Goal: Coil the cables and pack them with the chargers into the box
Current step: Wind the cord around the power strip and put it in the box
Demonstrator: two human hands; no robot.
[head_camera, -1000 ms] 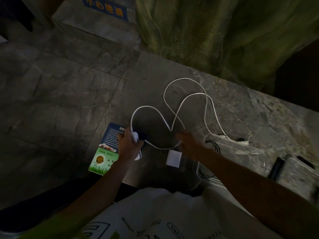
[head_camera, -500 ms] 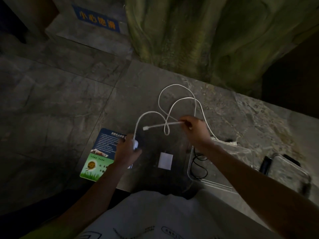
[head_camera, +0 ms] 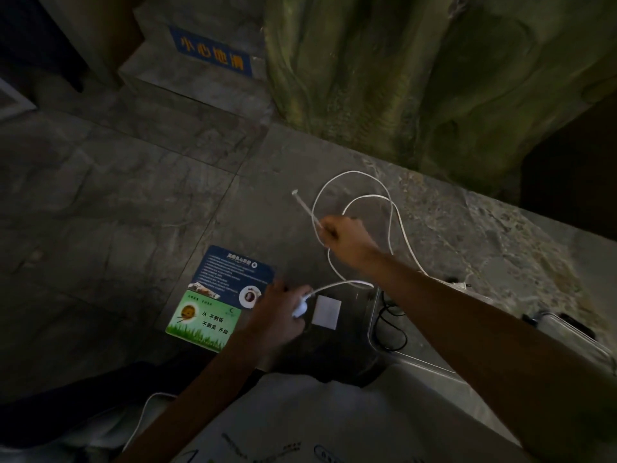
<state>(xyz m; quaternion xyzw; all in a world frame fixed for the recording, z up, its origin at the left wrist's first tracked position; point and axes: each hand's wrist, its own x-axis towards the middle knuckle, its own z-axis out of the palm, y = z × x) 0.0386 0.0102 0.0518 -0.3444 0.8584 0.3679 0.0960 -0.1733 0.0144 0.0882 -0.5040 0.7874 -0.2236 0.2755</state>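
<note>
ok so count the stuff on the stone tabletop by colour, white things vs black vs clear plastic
White: 3 - thin white cable, rounded white charger in the left hand, flat white square block
Black: 1 - thin black cable inside the box
Clear plastic: 2 - clear plastic box, second clear container
Total: 6

Blue-green printed card, white paper square, blue floor sign

Cable loops on the table, card left, box with another cable right.
</note>
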